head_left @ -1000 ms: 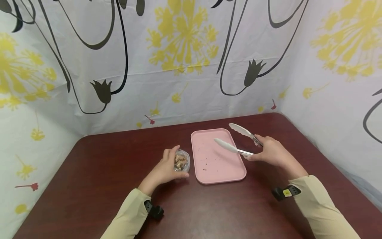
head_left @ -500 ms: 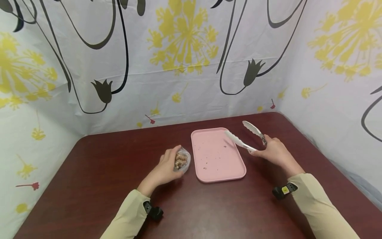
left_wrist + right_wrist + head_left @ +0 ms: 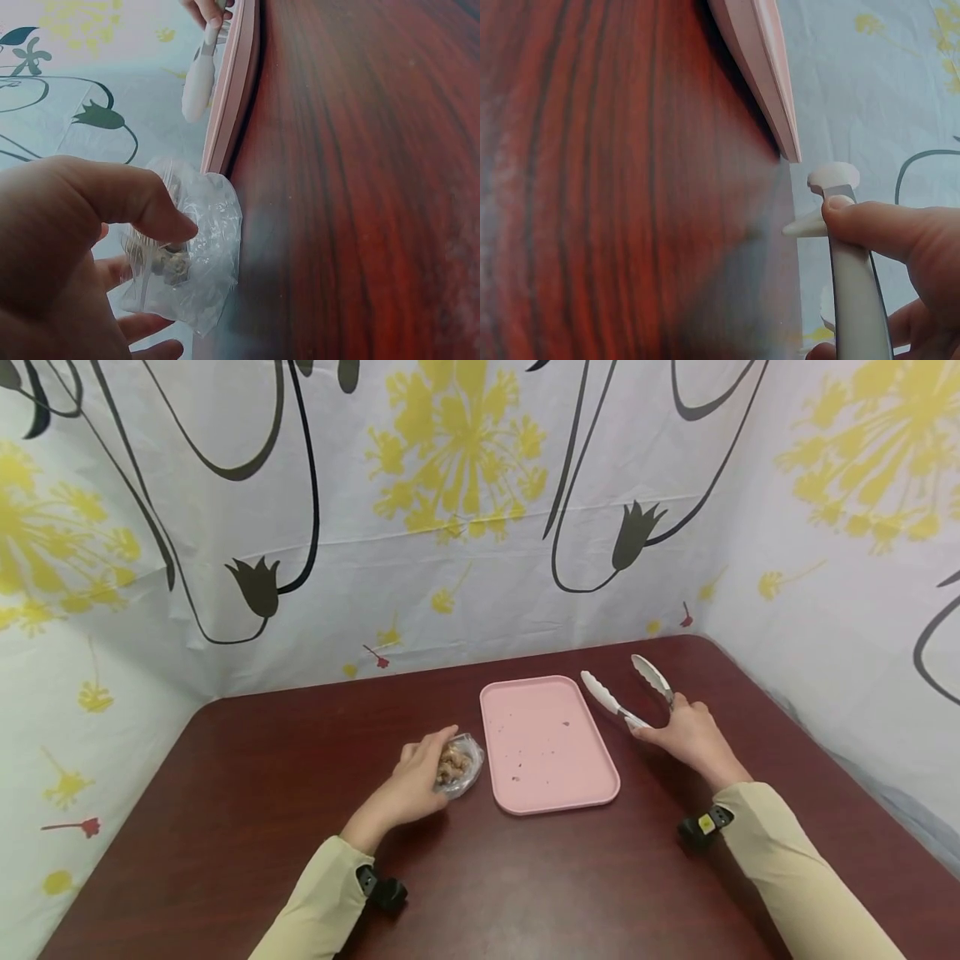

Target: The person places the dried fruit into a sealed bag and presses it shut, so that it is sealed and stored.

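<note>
My left hand (image 3: 408, 781) curls round the near side of a clear, crinkly plastic container (image 3: 467, 768) with brownish food pieces in it, left of the pink tray. In the left wrist view, the thumb lies against the clear plastic (image 3: 214, 247) and the fingers reach behind it. To the right of the tray, my right hand (image 3: 693, 739) grips a pair of tongs (image 3: 602, 692) with metal arms and white tips. The tips are spread apart, with nothing between them. The right wrist view shows the thumb pressing on one arm of the tongs (image 3: 855, 292).
A pink tray (image 3: 551, 752) lies between the hands, with a few dark crumbs on it. The dark red wooden table (image 3: 525, 885) runs back to a white patterned cloth (image 3: 337, 510) hanging behind and along both sides.
My right hand has drawn the tongs rightward, from over the tray to beside it. The left thumb, earlier stretched out past the container, has folded in, and the plastic has shifted slightly right.
</note>
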`<state>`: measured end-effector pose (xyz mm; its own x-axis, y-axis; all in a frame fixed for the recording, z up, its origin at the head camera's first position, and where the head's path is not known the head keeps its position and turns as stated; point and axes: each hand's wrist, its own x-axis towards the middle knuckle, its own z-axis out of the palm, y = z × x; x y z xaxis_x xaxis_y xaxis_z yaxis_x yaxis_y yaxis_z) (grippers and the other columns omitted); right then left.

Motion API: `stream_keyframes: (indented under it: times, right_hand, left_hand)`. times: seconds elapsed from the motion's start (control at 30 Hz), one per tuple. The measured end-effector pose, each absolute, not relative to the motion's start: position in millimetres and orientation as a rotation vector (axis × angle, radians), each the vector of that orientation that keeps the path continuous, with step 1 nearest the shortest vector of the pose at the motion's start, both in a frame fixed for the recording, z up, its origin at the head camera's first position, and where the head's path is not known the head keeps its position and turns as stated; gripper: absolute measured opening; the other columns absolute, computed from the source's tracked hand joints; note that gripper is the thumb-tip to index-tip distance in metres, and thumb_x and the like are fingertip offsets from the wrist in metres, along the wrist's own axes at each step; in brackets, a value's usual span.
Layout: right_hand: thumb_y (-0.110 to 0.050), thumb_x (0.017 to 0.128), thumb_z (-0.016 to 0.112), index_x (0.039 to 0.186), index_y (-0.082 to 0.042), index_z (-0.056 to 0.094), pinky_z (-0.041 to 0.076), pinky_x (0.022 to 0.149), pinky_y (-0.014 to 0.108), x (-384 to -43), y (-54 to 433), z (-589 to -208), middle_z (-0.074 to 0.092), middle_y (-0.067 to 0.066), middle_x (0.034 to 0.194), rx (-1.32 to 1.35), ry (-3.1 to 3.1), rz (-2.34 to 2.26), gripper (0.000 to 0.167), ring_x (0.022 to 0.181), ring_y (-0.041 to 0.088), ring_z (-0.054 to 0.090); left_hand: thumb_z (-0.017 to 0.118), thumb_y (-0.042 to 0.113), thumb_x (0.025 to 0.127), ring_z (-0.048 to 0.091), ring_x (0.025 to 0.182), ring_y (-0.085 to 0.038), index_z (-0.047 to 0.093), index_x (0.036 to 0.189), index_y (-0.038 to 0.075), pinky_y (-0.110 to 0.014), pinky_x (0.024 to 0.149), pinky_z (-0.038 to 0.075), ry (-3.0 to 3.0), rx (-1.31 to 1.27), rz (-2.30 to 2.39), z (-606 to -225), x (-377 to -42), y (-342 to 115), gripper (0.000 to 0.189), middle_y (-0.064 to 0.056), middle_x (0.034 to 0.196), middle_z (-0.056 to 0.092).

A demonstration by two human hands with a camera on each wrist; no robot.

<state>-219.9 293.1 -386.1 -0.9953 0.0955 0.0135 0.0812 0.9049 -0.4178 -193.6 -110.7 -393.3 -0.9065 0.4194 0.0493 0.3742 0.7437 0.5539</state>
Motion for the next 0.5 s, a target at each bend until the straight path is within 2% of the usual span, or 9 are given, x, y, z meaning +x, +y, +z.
stream_keyframes:
  times: [0.2, 0.5]
  right_hand:
    - [-0.045, 0.081, 0.069, 0.131, 0.029, 0.023, 0.041, 0.088, 0.062, -222.9, 292.9, -387.1, 0.038, 0.048, 0.113, -0.187, -3.063, 0.699, 0.1, 0.103, 0.057, 0.047]
    - [-0.045, 0.082, 0.066, 0.135, 0.026, 0.016, 0.038, 0.089, 0.064, -225.5, 291.9, -392.5, 0.031, 0.049, 0.12, -0.269, -3.067, 0.768, 0.101, 0.107, 0.061, 0.04]
  left_hand:
    - [0.074, 0.0, 0.068, 0.036, 0.121, -0.036, 0.025, 0.15, 0.017, -0.053, 0.096, 0.038, 2.864, 0.642, 0.908, -393.9, -192.2, -113.5, 0.096, -0.007, 0.147, 0.038]
    - [0.081, 0.009, 0.07, 0.04, 0.108, -0.024, 0.029, 0.148, 0.023, -0.045, 0.086, 0.041, 2.88, 0.571, 0.913, -391.4, -189.8, -114.1, 0.095, 0.0, 0.146, 0.043]
